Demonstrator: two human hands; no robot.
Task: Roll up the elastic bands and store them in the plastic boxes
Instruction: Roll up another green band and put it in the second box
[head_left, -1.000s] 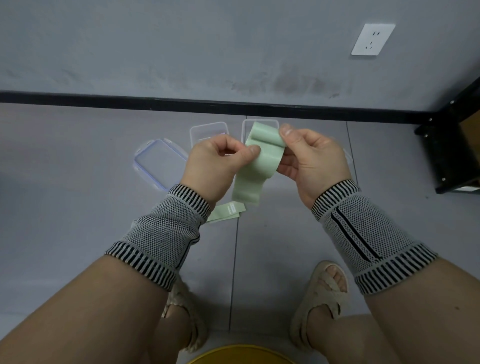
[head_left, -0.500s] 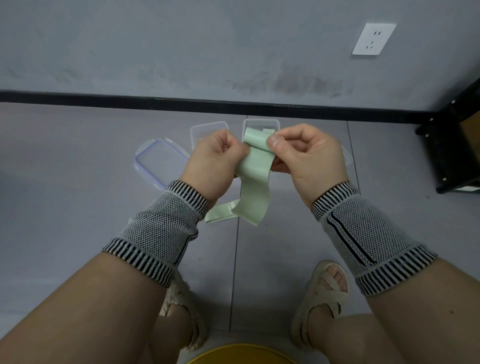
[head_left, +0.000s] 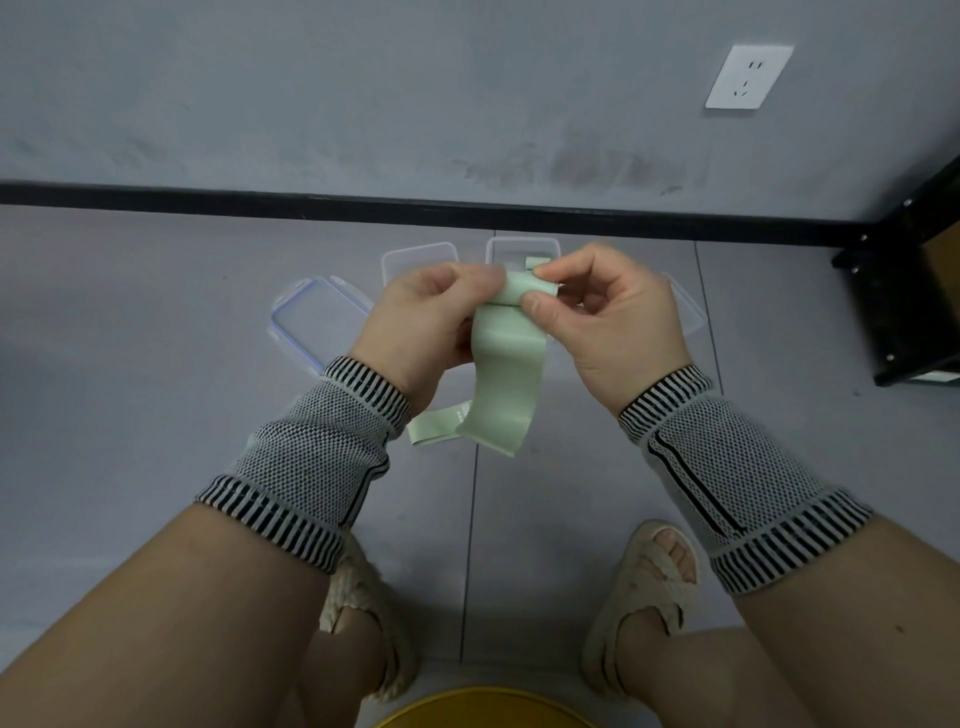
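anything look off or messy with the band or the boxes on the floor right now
Nothing stands out. Both hands, left and right, pinch the top of the green band, where a small roll has begun; the loose tail hangs below with a mild twist. The clear boxes and the lid lie flat on the floor, undamaged.

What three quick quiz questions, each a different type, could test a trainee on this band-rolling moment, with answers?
1. True or false: both hands grip the green band.
2. Which end hangs loose: A upper, B lower?
3. Fill in: the blue-edged lid lies on the ____.

Key: 1 true, the left hand and right hand pinch its rolled top; 2 B; 3 floor.
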